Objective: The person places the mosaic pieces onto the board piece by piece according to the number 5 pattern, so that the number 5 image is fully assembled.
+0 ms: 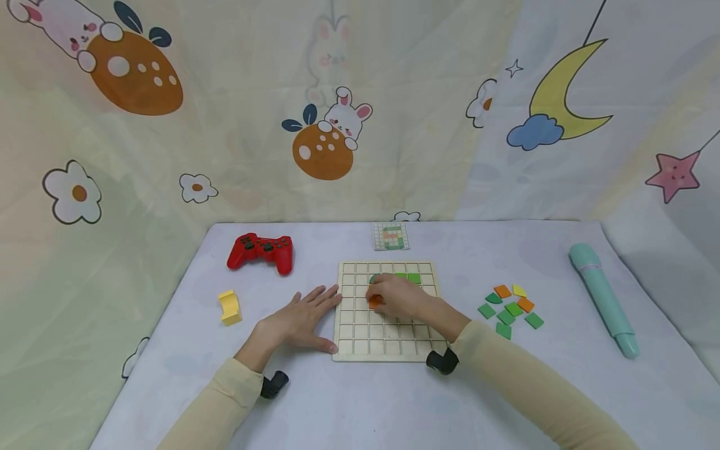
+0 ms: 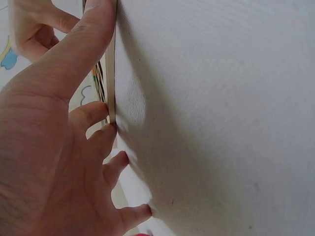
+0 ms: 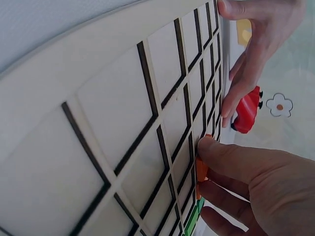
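Right hand (image 1: 397,296) low over the gridded board (image 1: 352,347), thumb and fingertips closed in a pinch on an orange tile (image 3: 202,169), left of the board's middle. Cannot tell if that tile is seated. Left hand (image 1: 302,319) spread wide, holding nothing, fingers and thumb at the board's left edge, likely bracing it.

On the board: green tiles (image 1: 414,277) set in a far row; dark green piece (image 1: 372,277) just left of the right hand's knuckles. Cells under that hand hidden, so no full count.

Right of the board, on the table (image 1: 388,406): loose tiles (image 1: 506,317), mostly green, some orange, one yellow. Far side: card (image 1: 390,237) with small coloured grid, probably the pattern. Judged from this, work is partway: a few pieces down, the loose ones probably left to place, if the card calls for them all.
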A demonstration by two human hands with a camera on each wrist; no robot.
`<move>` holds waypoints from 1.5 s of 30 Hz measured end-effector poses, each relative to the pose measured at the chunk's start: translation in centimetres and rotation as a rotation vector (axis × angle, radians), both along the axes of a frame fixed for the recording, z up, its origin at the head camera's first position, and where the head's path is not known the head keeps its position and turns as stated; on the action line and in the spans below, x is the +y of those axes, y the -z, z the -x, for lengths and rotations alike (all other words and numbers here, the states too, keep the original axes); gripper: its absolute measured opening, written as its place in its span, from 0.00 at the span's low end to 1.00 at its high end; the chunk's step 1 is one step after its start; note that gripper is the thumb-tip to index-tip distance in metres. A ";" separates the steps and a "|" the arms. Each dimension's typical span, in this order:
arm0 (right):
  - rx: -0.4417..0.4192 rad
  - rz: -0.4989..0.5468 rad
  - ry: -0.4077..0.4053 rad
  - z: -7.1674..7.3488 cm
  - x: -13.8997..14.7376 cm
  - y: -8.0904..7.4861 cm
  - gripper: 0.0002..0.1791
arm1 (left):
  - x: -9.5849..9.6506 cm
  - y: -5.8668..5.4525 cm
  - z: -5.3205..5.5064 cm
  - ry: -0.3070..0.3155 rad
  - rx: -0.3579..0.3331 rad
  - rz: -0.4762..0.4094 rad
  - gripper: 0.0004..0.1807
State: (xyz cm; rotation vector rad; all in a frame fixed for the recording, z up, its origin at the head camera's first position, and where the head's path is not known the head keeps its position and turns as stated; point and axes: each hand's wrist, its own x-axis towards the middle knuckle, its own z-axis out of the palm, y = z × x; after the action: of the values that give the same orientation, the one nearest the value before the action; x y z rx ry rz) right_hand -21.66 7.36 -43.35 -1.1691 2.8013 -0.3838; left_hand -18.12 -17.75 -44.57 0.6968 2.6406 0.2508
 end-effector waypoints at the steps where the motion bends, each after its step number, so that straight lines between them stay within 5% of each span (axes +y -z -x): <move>1: 0.000 0.000 0.001 0.0 0.0 0.0 0.12 | 0.0 0.0 0.0 0.000 0.000 -0.001 0.57; 8: 0.020 0.007 0.003 -0.1 0.3 0.1 0.12 | 0.1 0.0 0.1 -0.001 0.001 0.002 0.57; 17: -0.090 0.038 0.086 0.5 2.5 -0.7 0.13 | 0.3 0.1 0.1 -0.026 -0.006 0.006 0.57; 25: -0.142 0.076 0.226 1.3 10.7 -1.3 0.16 | 0.5 0.2 0.1 -0.017 0.000 0.011 0.57; 34: -0.151 0.087 0.356 0.5 20.9 -1.5 0.20 | 0.0 0.3 0.0 -0.023 0.000 -0.004 0.57; 45: -0.203 0.121 0.440 -0.2 25.1 0.1 0.20 | 0.2 0.4 -0.1 -0.014 0.009 -0.014 0.57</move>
State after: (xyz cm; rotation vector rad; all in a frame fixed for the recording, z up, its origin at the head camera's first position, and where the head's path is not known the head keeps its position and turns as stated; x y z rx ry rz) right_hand -21.48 32.45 -43.42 -0.4806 2.8624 -0.6679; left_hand -18.03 -17.58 -44.94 0.6856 2.6553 0.2716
